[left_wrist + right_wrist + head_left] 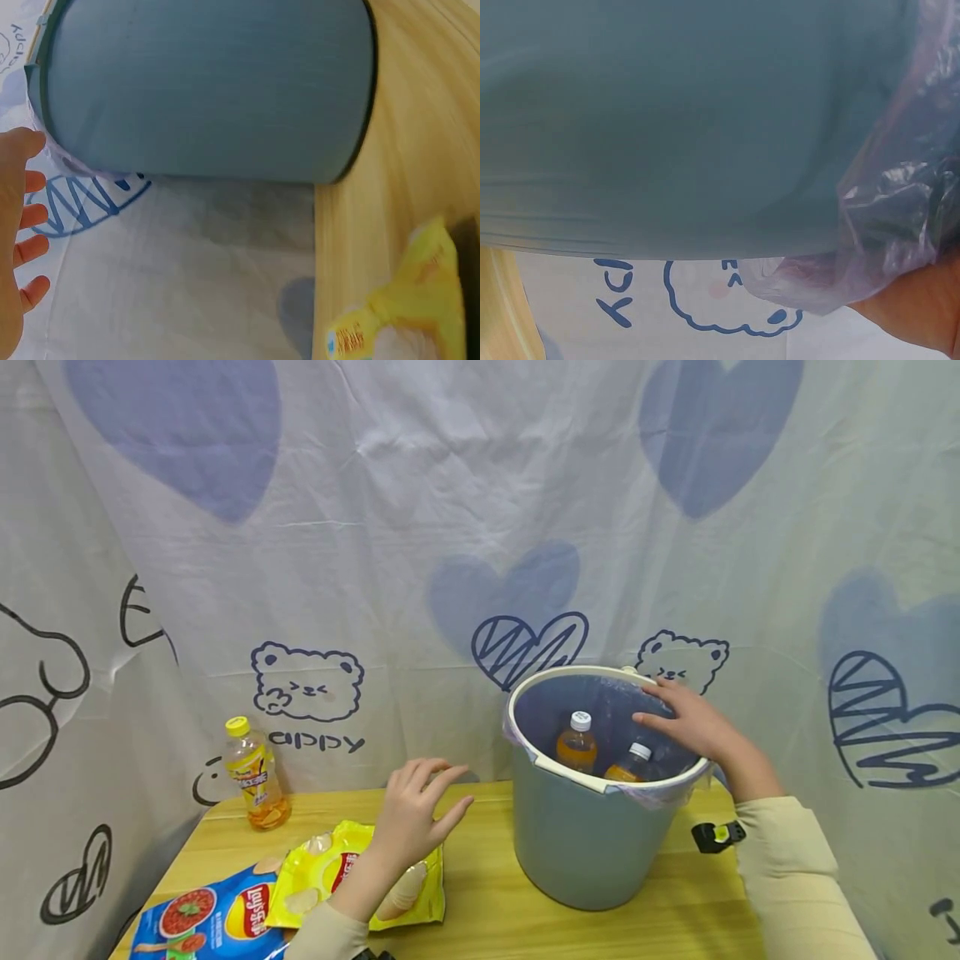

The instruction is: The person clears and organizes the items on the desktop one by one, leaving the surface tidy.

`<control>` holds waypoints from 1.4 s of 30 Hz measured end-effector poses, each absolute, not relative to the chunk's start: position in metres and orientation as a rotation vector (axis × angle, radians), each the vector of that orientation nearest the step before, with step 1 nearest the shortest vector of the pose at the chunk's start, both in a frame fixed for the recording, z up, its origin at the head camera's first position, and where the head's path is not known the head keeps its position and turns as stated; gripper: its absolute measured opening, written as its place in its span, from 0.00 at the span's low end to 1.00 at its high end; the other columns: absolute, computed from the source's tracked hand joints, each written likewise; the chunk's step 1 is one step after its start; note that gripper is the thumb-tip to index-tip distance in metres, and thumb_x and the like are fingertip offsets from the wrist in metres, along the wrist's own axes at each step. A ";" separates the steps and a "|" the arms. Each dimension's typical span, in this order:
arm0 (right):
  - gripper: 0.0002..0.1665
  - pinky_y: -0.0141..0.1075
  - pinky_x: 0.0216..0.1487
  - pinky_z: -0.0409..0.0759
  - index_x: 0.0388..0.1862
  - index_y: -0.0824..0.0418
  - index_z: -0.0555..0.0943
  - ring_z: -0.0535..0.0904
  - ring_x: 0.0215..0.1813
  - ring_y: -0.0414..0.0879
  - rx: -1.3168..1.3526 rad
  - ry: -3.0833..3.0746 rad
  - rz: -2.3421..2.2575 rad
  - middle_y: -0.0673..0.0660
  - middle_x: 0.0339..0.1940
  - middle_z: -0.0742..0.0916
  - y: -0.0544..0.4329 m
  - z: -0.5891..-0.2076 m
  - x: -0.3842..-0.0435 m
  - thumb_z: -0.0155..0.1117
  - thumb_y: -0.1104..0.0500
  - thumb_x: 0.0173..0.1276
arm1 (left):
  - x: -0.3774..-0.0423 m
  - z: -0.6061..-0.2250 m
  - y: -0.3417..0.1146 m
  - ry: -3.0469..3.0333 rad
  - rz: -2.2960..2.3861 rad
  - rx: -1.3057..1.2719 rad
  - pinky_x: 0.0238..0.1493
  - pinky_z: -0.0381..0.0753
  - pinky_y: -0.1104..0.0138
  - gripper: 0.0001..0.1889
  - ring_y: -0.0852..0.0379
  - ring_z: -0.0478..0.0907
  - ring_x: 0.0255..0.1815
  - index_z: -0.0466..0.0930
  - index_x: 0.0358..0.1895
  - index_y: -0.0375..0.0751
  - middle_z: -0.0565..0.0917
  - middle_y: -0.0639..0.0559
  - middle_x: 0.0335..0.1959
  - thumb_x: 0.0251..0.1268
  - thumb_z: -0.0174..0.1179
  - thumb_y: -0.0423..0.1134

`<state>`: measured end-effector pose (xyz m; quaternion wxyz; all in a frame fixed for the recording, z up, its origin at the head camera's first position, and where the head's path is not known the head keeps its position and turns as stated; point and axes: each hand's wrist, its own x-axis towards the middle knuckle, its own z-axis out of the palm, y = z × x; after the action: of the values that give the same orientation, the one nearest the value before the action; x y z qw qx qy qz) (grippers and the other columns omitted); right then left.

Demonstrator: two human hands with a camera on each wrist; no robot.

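A round grey-blue plastic bucket with a cream rim [592, 843] is standing on the right side of a yellow wood-grain table [480, 877], and a thin, clear pinkish plastic liner [892, 217] is hanging over its edge. Inside it, a clear bottle of orange drink with a white cap [577, 750] is resting beside a second white-capped bottle of orange drink [628, 766], which is tilting.

The person's right hand [686, 718] is reaching over the bucket's right side with its fingers extended and its thumb apart, lying at the rim; whether it is pressing on the rim cannot be told. The left hand [420, 806] is hovering to the left of the bucket, holding nothing, its fingers loose and the thumb spreading away.

Below the left hand, a shiny yellow chip bag [322, 868] is lying on the table, overlapping a blue chip bag with a red-and-yellow logo [217, 922]. Behind the bags, a clear bottle of orange drink with a yellow cap [257, 777] is standing near a pale curtain printed with blue hearts and bears [420, 460].
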<state>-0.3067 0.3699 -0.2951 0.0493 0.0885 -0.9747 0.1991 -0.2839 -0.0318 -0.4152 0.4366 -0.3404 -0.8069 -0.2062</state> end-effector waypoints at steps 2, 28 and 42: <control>0.45 0.70 0.70 0.51 0.74 0.67 0.61 0.48 0.75 0.75 0.271 -2.968 0.609 0.75 0.77 0.55 0.370 -0.295 -0.307 0.55 0.38 0.70 | -0.283 -0.418 -0.038 -2.033 -0.494 -0.833 0.43 0.75 0.56 0.20 0.51 0.76 0.49 0.82 0.53 0.49 0.82 0.50 0.46 0.60 0.63 0.53; 0.45 0.70 0.70 0.50 0.74 0.66 0.61 0.48 0.76 0.74 0.285 -2.967 0.627 0.74 0.77 0.55 0.369 -0.296 -0.306 0.56 0.38 0.70 | -0.275 -0.431 -0.132 -2.147 -0.407 -0.520 0.44 0.73 0.52 0.22 0.44 0.76 0.48 0.83 0.51 0.45 0.84 0.44 0.45 0.51 0.70 0.46; 0.46 0.71 0.69 0.50 0.74 0.66 0.60 0.48 0.75 0.75 0.278 -2.978 0.632 0.74 0.77 0.54 0.371 -0.295 -0.306 0.55 0.36 0.70 | -0.274 -0.438 -0.182 -2.118 -0.391 -0.285 0.42 0.74 0.45 0.22 0.38 0.75 0.46 0.82 0.49 0.40 0.82 0.38 0.43 0.49 0.70 0.45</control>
<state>-0.3065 0.3715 -0.2947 0.0421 0.0907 -0.9733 0.2065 -0.2735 -0.1821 -0.4380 0.4659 -0.1162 -0.8625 -0.1594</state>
